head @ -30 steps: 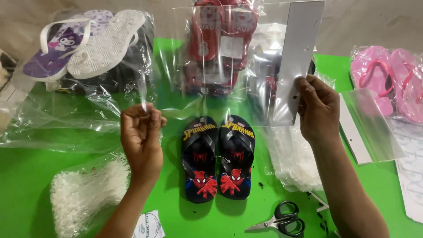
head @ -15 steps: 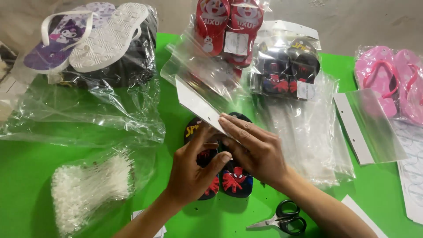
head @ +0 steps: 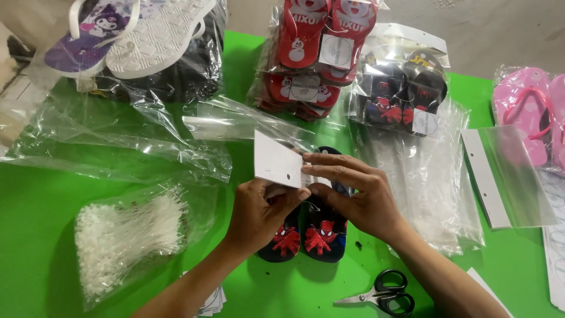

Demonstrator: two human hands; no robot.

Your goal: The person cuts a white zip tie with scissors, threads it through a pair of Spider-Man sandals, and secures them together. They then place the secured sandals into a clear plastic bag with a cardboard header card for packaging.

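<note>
Both hands, left hand (head: 259, 212) and right hand (head: 359, 197), pinch a clear bag's white header card (head: 276, 164) above dark sandals (head: 312, 235).

**Hidden and cut off**

The left hand (head: 259, 215) and right hand (head: 359, 197) cover the middle of the dark slippers (head: 309, 235), so only their near ends and a far tip show; the pink sandals (head: 532, 112) run off the right edge; the purple sandal (head: 94, 32) and red slippers (head: 321, 35) are cut by the far edge; the paper stack (head: 212, 303) is cut by the near edge, mostly behind the left forearm.
</note>
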